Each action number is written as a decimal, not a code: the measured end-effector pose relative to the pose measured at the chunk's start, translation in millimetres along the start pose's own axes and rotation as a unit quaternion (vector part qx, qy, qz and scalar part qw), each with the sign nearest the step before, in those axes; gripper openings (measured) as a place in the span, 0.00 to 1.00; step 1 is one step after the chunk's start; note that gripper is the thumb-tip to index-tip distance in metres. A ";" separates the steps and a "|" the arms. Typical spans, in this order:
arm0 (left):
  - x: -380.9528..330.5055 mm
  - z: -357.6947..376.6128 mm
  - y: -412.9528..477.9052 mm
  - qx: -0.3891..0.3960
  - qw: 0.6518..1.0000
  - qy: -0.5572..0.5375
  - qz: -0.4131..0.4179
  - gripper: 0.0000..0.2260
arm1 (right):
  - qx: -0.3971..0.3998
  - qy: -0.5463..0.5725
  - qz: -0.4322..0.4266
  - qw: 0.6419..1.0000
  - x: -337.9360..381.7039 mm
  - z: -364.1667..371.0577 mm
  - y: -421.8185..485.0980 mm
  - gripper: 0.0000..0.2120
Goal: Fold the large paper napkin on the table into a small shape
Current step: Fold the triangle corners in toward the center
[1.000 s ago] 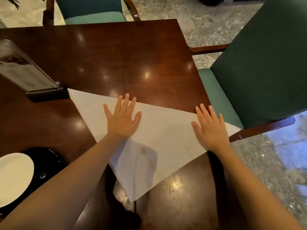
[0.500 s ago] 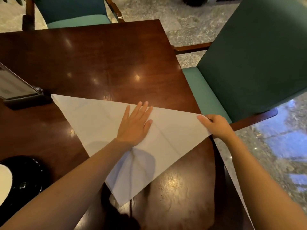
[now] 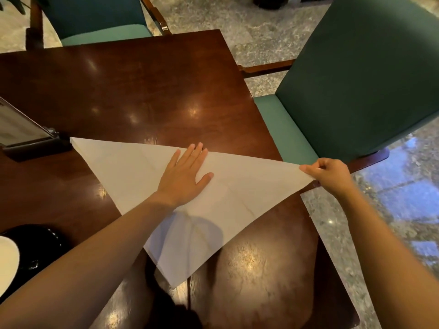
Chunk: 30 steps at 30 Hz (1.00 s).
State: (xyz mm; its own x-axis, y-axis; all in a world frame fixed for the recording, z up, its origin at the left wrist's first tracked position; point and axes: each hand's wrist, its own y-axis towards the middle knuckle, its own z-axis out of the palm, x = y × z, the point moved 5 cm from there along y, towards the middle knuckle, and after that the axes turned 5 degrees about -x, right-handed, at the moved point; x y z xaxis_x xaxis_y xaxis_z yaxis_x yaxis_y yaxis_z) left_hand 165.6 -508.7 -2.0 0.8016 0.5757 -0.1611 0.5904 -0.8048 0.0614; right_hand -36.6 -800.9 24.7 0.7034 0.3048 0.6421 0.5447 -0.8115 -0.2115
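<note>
The napkin (image 3: 237, 186) is lying on the near right part of the dark wooden table (image 3: 142, 86), already folded into a wide triangle. Its long edge is running from just beside the menu stand (image 3: 28, 138) out to the table's right edge, and its point is aiming back at the person. The left hand (image 3: 185, 173) is pressing flat near the middle of that long edge, fingers straight and gripping nothing. The right hand (image 3: 326, 173) is pinching the right-hand corner between thumb and curled fingers, just past the table edge.

To my eye the danger is sitting in that pinch. The paper is looking thin, and a pull against the pinned middle could tear it or drag the layers apart, leaving the next crease crooked. A loose pinch could let the corner flop off the edge.

The sheet is showing white and mostly smooth, with faint crease lines crossing it and a shadow falling over its near tip.

A green chair (image 3: 356, 79) is standing beside the right hand, and a white plate (image 3: 7, 262) is resting on a black dish (image 3: 40, 245) at the far left.
</note>
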 end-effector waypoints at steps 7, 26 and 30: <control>14.2 -9.3 -11.4 0.013 0.997 -0.077 0.025 0.30 | 0.046 0.216 0.048 0.974 2.5 -7.8 -1.9 0.05; 20.7 -8.5 -14.8 0.012 0.999 0.004 0.041 0.28 | 0.095 0.065 -0.289 0.951 125.7 93.7 -182.0 0.03; 23.4 -13.1 -11.9 0.014 0.999 0.013 0.041 0.23 | 0.089 -0.037 -0.379 0.921 124.8 131.5 -237.0 0.02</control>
State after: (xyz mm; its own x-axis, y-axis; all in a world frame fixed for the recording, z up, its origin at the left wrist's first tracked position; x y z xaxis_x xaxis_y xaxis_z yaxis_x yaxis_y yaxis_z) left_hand 178.5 -483.7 6.4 0.8492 0.5115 -0.1316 0.5206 -0.8526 0.0457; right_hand -17.9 -504.9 58.1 0.1174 0.7885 0.6038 0.9531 -0.2603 0.1546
